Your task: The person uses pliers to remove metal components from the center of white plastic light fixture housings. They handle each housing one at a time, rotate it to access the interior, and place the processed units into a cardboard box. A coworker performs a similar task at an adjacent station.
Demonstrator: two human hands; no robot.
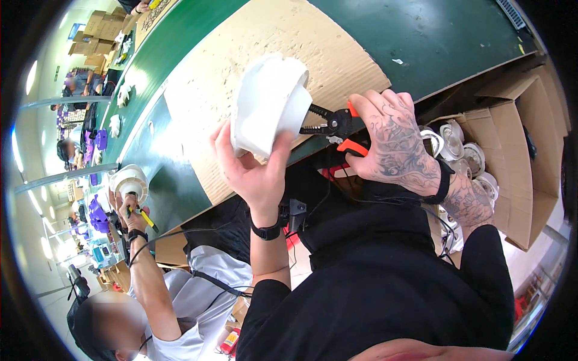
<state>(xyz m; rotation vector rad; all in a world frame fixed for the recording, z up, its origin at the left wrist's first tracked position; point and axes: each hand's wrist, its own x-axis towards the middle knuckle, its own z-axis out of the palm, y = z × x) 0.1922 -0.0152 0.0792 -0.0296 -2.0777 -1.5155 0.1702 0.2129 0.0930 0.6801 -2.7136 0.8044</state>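
My left hand [256,174] grips a white, hollow plastic part [262,105] from below, thumb on its near right side and fingers on its left. The part is tilted, held over a cardboard sheet. In my right hand [391,141] is a pair of wire-stripper pliers [338,123] with black jaws and orange handles. The jaws stand apart and point left at the edge of the white part; whether they touch it I cannot tell. My right palm hides part of the handles.
The flat cardboard sheet [328,45] covers part of the green table [421,36]. An open carton [512,162] at right holds several white plastic parts [453,144]. At lower left a co-worker [159,289] works on a similar white part [128,180] with a yellow-and-black tool.
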